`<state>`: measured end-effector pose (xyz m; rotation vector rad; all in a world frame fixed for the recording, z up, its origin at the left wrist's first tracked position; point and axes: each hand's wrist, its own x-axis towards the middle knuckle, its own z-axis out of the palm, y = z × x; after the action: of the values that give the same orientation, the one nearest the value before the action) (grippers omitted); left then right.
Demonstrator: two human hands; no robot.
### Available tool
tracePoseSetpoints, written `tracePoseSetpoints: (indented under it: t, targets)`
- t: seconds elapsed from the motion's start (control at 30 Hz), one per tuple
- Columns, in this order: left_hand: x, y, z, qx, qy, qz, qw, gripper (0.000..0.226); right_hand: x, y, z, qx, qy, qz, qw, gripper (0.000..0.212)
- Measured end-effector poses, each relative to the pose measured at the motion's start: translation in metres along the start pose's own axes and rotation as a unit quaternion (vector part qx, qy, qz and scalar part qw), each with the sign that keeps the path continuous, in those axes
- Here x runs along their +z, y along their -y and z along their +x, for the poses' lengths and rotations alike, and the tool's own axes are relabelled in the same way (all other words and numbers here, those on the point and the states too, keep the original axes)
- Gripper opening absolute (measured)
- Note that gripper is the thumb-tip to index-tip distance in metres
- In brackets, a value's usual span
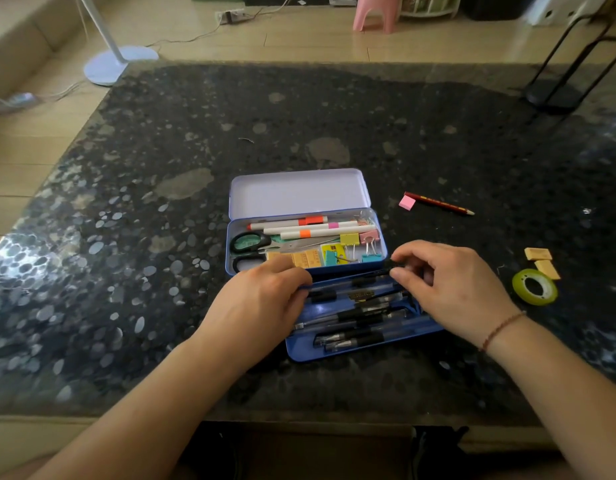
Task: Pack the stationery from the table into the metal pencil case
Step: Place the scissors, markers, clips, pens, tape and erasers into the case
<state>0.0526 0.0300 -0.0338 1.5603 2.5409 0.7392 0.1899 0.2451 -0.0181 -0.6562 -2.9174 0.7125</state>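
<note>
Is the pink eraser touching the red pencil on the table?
Touching. The head view shows the pink eraser butted against the blunt end of the red pencil, no gap visible between them.

Both hands (265, 299) (452, 285) forward, fingers curled

Blue metal pencil case (376, 216) open, scissors (254, 242) inside; red pencil (438, 203), pink eraser (407, 203) loose on table.

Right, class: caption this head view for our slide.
Both hands, left and right, settle pens in the tray beside the open case; pencil still out.
</note>
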Motion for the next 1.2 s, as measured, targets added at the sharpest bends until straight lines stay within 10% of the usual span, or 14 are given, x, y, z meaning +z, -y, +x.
tracePoseSetpoints:
  t: [0.23, 1.2]
  targets:
    - [-0.007, 0.0, -0.004, -0.006, 0.023, -0.012, 1.0, 0.02, -0.022, -0.007, -0.007, -0.011, 0.129, -0.044, 0.991, 0.015]
    - [-0.007, -0.005, 0.009, 0.04, 0.1, -0.029, 0.994, 0.013, -0.003, 0.006, -0.003, -0.104, 0.113, -0.021, 0.988, 0.015]
